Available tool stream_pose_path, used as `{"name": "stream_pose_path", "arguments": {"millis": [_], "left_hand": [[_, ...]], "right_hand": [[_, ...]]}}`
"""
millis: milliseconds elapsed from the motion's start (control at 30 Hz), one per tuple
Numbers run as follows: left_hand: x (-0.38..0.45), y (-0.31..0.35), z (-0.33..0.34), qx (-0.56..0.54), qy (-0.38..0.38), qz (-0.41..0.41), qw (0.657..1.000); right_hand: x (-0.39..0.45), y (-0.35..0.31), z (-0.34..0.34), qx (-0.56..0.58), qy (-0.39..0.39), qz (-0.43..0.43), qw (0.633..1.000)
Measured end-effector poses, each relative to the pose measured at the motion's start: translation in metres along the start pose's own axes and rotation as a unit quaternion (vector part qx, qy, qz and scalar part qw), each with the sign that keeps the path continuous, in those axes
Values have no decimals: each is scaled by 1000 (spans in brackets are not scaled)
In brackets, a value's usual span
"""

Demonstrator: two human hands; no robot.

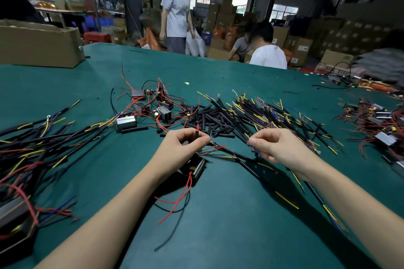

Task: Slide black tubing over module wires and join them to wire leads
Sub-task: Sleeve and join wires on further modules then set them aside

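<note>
My left hand (182,148) pinches a short piece of black tubing (196,133) with a red wire running out of its top. Just below that hand a black module (196,169) lies on the green table (229,214), its red and black wires trailing toward me. My right hand (277,147) pinches the end of a black wire lead (247,157) with yellow and purple strands; the lead runs along the table between my two hands. A heap of cut black tubing pieces (209,120) lies just beyond my hands.
A pile of black leads (273,113) with yellow tips lies at the right. More modules (153,105) with red wires sit behind, others at far right (378,120). Joined assemblies (32,144) spread at left. A cardboard box (39,43) stands back left. People stand beyond the table.
</note>
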State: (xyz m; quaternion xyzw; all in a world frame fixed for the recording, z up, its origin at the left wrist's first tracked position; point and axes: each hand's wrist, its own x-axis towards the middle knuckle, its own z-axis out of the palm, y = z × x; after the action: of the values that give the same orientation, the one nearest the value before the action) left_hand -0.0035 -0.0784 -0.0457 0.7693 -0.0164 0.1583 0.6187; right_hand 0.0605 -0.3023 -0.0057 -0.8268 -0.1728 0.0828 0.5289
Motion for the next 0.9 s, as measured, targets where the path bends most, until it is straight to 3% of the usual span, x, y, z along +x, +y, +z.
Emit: {"name": "stream_pose_path", "arguments": {"millis": [167, 367, 767, 900], "left_hand": [[0, -1, 0, -10, -8, -9, 1000], [0, -2, 1, -6, -10, -15, 1000], [0, 1, 1, 5, -15, -11, 1000], [-1, 2, 0, 6, -13, -13, 1000]], "right_hand": [[2, 9, 0, 60, -14, 60, 996], [10, 16, -5, 207, -20, 168, 964], [11, 21, -5, 284, -33, 182, 941], [8, 18, -2, 248, -44, 169, 953]]}}
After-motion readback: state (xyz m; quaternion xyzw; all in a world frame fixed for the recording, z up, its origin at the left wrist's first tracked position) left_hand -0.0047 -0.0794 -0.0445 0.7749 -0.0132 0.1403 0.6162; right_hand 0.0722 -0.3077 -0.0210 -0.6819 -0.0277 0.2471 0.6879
